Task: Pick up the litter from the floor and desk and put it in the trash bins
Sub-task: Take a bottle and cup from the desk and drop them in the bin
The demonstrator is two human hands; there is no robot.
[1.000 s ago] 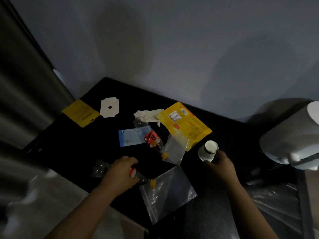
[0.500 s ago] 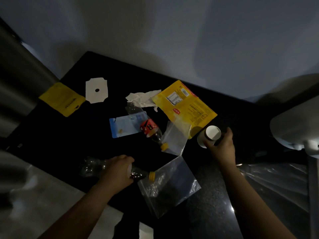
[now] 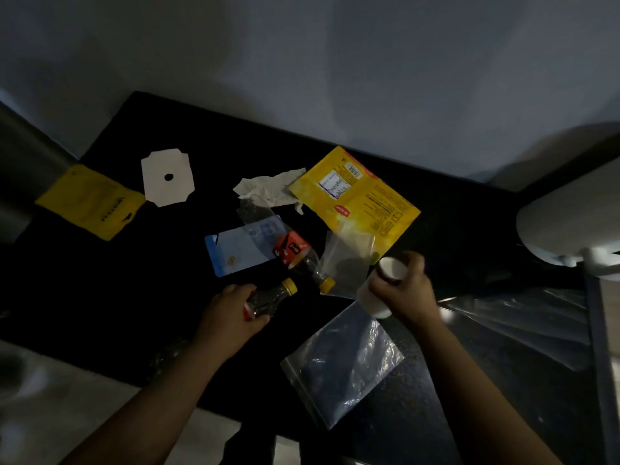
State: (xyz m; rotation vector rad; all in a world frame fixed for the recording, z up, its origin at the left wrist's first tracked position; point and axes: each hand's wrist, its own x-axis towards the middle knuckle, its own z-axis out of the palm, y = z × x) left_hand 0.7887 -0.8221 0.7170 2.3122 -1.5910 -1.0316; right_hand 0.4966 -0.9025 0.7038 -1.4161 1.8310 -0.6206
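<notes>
1. One clear zip bag lies nearest, flat on the black table near its front edge. It looks limp, slick and almost weightless. A pinch at a corner or along the stiffer zip strip should lift it better than a flat palm.
2. Just beyond it, the left hand is wrapped round the body of a small dark bottle, whose yellow cap points away. I cannot tell whether the bottle is clear of the table. It is probably light, smooth plastic that is stiff enough for a firm grip round the middle. The cap is on, so whatever is inside should stay in.
3. Level with it, the right hand is curled round a white paper cup, tilted with its mouth up. Thin walls like these crush easily, so a light hold suits it. A clear plastic liner to the right may belong to a bin.
4. Farther on, a second bottle with a red label lies on its side. Its body overlaps a blue card and its capped neck lies against a small clear bag. It may roll, so it is best taken by the body.
5. Behind these lie a yellow packet and a crumpled tissue, touching. Both look soft and light and can be gathered by bunching.
6. Farthest left, a white card with a hole and a yellow pouch lie flat. Each likely needs an edge lifted first.
</notes>
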